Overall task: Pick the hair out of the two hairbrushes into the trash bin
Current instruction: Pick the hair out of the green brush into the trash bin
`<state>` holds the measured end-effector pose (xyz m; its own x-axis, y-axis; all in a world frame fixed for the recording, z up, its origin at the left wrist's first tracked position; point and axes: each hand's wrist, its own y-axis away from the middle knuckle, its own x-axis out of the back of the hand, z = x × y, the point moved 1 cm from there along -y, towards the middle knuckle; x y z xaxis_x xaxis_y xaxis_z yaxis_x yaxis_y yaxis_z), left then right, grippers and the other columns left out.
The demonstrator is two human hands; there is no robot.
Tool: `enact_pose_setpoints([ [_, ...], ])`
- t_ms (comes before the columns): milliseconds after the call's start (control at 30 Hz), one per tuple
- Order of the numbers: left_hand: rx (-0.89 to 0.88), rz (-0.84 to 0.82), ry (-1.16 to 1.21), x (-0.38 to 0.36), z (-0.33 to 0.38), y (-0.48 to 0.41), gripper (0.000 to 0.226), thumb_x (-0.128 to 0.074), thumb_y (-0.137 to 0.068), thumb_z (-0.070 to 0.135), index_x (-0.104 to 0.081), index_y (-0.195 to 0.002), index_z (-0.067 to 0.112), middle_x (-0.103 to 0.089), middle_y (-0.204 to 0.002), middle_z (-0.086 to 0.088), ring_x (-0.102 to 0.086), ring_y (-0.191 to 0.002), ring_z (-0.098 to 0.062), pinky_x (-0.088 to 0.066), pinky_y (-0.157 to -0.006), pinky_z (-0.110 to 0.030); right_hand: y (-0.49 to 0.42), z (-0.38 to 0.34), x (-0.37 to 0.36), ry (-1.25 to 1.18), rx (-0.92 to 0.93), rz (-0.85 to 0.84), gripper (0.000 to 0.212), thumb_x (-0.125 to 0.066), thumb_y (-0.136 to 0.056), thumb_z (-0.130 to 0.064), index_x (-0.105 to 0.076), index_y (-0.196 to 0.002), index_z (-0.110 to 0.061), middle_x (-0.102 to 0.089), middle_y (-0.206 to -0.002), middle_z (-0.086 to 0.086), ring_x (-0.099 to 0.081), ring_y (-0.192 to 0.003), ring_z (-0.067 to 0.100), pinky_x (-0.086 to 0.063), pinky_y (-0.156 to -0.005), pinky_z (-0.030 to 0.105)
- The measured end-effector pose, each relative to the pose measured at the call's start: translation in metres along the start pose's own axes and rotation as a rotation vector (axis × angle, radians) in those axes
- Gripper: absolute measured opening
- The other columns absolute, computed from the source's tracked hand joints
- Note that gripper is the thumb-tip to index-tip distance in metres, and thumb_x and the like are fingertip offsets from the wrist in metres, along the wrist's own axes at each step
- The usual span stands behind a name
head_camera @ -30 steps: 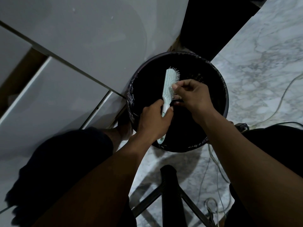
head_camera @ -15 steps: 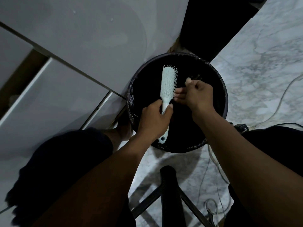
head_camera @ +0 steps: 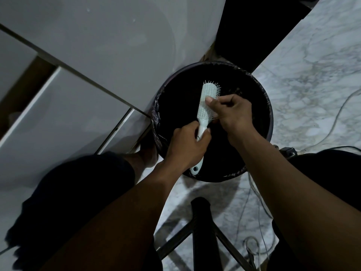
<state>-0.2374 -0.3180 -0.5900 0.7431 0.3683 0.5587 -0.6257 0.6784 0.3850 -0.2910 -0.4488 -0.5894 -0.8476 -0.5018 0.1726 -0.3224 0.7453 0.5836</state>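
Left hand (head_camera: 187, 145) is wrapped tight around the handle of the pale mint hairbrush (head_camera: 207, 106), holding it over the open mouth of the trash bin (head_camera: 268, 106), head pointing away from you, bristles turned toward your right. Right hand (head_camera: 232, 112) sits against the bristle side of the head, thumb pressed on the pad near mid-length and fingers curled in; whether they have pinched any hair is not resolvable, since the strands would be dark against the dark bin liner. Judgement: you are in the picking step on the first brush. No second brush is in view, so the task looks less than half done. Next move calls for a firm pinch at the root of the bristles, a pull up and off the tips, then letting go with the hand well inside the rim so that loose strands fall into the liner and not on the marble floor (head_camera: 312, 65). Keep the left grip steady; the handle is slim and a hard tug could twist it. Brush appearance: narrow oblong head, rows of fine pins with small ball tips, a loop hole at the handle end showing below your left palm. The bin is round, black-lined, standing on the floor against the white cabinet (head_camera: 97, 55), between your knees.
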Motion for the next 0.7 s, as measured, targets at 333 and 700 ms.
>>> enact_pose_setpoints([
  [333,0.006,0.022,0.017,0.000,0.000,-0.002,0.036,-0.059,-0.094,0.042,-0.046,-0.065,0.025,-0.054,-0.053,0.005,-0.052,-0.047,-0.009,-0.031,-0.045,-0.021,-0.002,-0.004,0.003,-0.100,-0.075,0.096,0.033,-0.055,-0.103,-0.032,-0.060,-0.078,-0.011,-0.071,-0.067,0.007,-0.067,-0.055,0.017,-0.061,-0.062,0.036],
  [700,0.059,0.006,-0.023,0.002,0.000,0.000,0.036,-0.058,-0.093,0.037,-0.043,-0.063,0.024,-0.051,-0.055,0.006,-0.049,-0.048,-0.009,-0.028,-0.045,-0.022,0.001,0.000,0.000,0.040,0.031,-0.030,0.050,-0.081,-0.079,-0.043,-0.052,-0.112,-0.020,-0.057,-0.094,0.002,-0.062,-0.079,0.015,-0.059,-0.068,0.034],
])
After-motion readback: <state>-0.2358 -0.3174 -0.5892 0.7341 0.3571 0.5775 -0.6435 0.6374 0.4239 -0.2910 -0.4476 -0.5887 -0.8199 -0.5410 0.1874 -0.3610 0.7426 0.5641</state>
